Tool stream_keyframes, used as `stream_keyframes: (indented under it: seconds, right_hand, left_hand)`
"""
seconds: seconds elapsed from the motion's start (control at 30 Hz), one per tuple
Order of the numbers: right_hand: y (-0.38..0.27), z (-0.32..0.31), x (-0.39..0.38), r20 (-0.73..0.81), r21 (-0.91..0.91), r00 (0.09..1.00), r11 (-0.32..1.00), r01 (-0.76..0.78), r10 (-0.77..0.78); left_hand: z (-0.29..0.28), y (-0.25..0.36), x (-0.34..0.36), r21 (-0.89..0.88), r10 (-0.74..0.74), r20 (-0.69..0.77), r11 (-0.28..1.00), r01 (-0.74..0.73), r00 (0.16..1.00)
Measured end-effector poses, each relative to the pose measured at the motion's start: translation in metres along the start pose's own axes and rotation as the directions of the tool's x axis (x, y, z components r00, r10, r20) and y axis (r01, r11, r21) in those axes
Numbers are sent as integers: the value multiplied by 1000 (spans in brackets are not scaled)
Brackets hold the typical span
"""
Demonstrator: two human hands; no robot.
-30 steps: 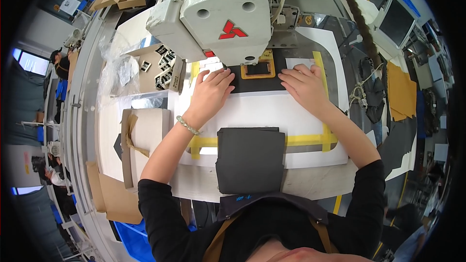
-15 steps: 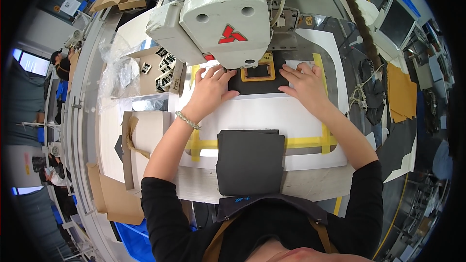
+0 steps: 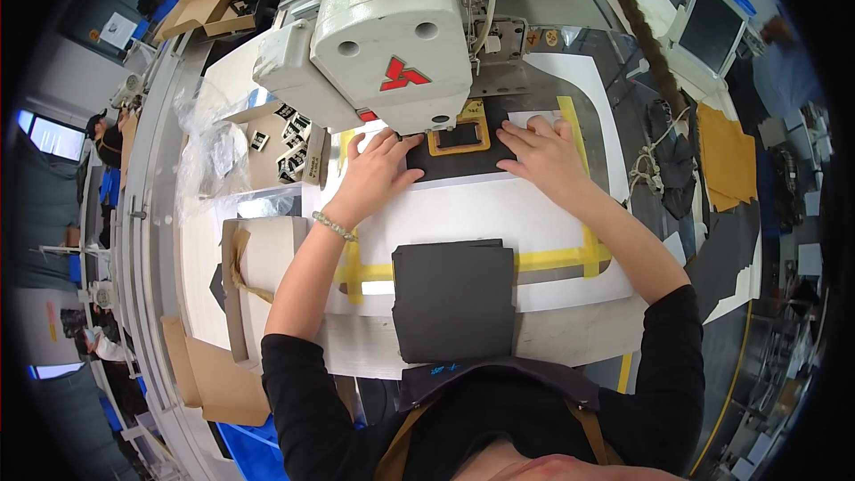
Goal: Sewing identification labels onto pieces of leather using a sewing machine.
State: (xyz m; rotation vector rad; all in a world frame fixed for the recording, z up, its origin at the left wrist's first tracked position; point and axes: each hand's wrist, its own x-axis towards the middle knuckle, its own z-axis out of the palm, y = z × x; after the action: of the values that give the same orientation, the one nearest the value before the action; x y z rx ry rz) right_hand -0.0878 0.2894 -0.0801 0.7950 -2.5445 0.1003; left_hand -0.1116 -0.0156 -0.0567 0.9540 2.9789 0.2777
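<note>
A flat black panel [image 3: 454, 163] lies under the head of a white sewing machine [image 3: 392, 44]. At the panel's left end rests my left hand [image 3: 374, 174], fingers spread and flat. Opposite it, my right hand [image 3: 541, 158] lies on the panel's right end, its fingers stretched out too. Between them a yellow-rimmed rectangular frame [image 3: 484, 135] with a dark middle sits on the panel. White paper [image 3: 445, 214] edged with yellow tape is spread beneath. Closer to my body lies a stack of dark grey panels [image 3: 454, 298].
Left of the machine, a cardboard box [image 3: 258, 174] holds several small black-and-white pieces, beside crumpled clear plastic [image 3: 214, 156]. Another open box [image 3: 267, 249] stands nearer. Mustard-coloured sheets [image 3: 726, 156] and a monitor [image 3: 710, 31] are at the right.
The whole view has shifted slightly, so the machine appears a little further left. Both hands stay flat at the two ends of the black panel.
</note>
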Motion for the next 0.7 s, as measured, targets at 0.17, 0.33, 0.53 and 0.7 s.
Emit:
stream_keyframes:
  seconds: [0.17,0.33,0.53,0.7]
  right_hand:
    - [1,1,-1,6,-3,1000,1000,-14,14]
    - [0,0,-2,12,-42,1000,999,-24,25]
    - [1,2,-1,5,28,999,999,-35,35]
    - [-1,7,-5,-15,2,999,999,-48,48]
  left_hand:
    - [2,6,-5,117,44,-133,993,-28,990]
    - [-9,9,-25,253,119,-257,966,-52,959]
    - [-55,22,-91,248,-177,-159,945,213,971]
    - [-77,42,-170,263,-578,34,792,550,816]
